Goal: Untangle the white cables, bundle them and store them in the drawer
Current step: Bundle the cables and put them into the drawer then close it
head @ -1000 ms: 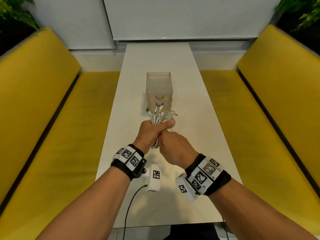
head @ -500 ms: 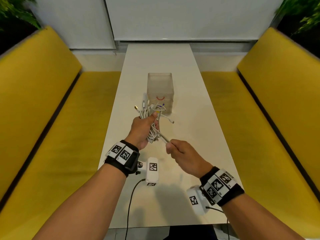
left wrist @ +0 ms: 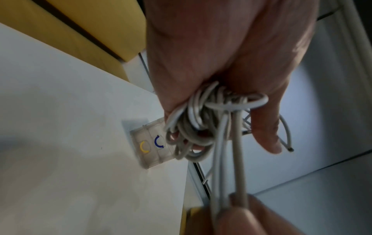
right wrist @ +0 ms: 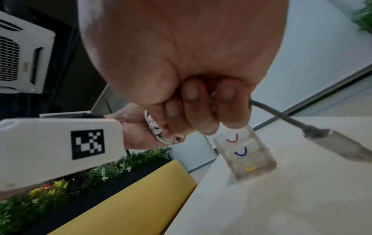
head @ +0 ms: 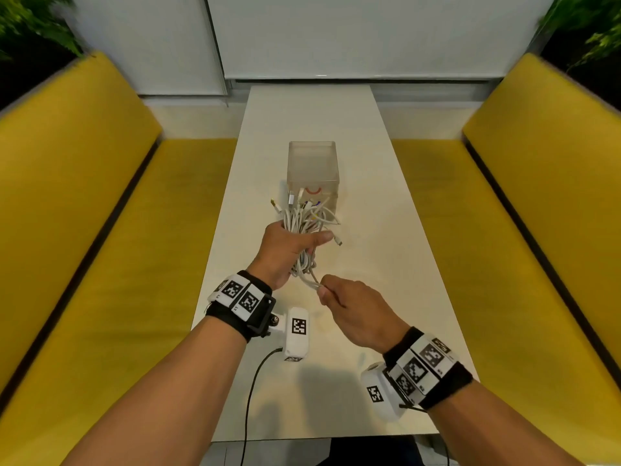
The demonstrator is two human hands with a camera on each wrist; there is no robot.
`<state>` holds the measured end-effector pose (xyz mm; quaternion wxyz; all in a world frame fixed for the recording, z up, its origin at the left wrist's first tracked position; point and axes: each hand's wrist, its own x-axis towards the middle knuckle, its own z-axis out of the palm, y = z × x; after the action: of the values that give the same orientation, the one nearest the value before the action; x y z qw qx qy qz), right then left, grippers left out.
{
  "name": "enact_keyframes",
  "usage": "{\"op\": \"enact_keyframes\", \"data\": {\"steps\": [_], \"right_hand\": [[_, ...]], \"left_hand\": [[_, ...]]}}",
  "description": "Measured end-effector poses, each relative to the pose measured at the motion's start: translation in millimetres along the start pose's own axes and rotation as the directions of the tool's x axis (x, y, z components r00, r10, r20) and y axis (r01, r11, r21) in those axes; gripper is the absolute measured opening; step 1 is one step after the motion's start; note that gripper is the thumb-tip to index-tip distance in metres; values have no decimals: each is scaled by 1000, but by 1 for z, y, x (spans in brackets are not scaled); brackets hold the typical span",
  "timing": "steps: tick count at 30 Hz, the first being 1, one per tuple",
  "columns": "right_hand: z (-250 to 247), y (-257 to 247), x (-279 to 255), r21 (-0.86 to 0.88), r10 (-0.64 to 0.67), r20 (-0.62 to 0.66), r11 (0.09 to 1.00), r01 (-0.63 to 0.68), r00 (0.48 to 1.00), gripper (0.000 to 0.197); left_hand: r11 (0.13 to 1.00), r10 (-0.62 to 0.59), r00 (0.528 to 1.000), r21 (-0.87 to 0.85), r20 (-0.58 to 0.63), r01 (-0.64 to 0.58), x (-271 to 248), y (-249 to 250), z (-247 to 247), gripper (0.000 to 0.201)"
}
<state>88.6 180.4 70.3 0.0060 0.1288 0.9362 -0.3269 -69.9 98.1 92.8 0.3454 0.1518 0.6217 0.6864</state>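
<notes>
The left hand (head: 289,250) gripped the white cable bundle (head: 304,227) while the right hand (head: 353,311) pinched one strand just below; hard pulling might tighten the knot.

White table (head: 386,210) between yellow benches (head: 84,196).

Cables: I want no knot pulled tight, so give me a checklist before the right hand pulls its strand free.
1. Left hand grips the cables: ok.
2. Right hand pinches one strand: ok.
3. Strand free of the loops: cannot tell.
4. Loose plugs clear of the pull: cannot tell.
5. Drawer unit open to receive: not ok, all three shut.
6. Table has room to lay the cables: ok.
</notes>
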Motion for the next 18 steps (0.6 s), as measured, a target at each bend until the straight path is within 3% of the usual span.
{"op": "enact_keyframes", "data": {"steps": [5,10,13,15,16,18], "right_hand": [[-5,-4,-6,-142,-68,-45,988,61,997,28],[-9,-1,-12,-113,-51,-3,992,51,999,31],[-9,12,-16,228,-13,91,974,-8,996,31],[-16,23,-19,536,55,166,833,-137,985,29],[-23,27,-20,622,78,203,760,-190,976,28],[-38,33,-20,657,105,218,719,-226,970,28]], "left_hand": [[977,-14,998,211,-54,25,4,-5,-2,26],[993,-103,995,53,-11,103,3,-7,-1,16],[989,-142,989,-33,31,143,1,-3,-6,2],[983,-159,987,-84,35,162,1,-3,-12,5],[982,-161,986,-91,34,164,1,-3,-14,8],[989,-143,989,-25,24,144,0,-3,-16,10]]}}
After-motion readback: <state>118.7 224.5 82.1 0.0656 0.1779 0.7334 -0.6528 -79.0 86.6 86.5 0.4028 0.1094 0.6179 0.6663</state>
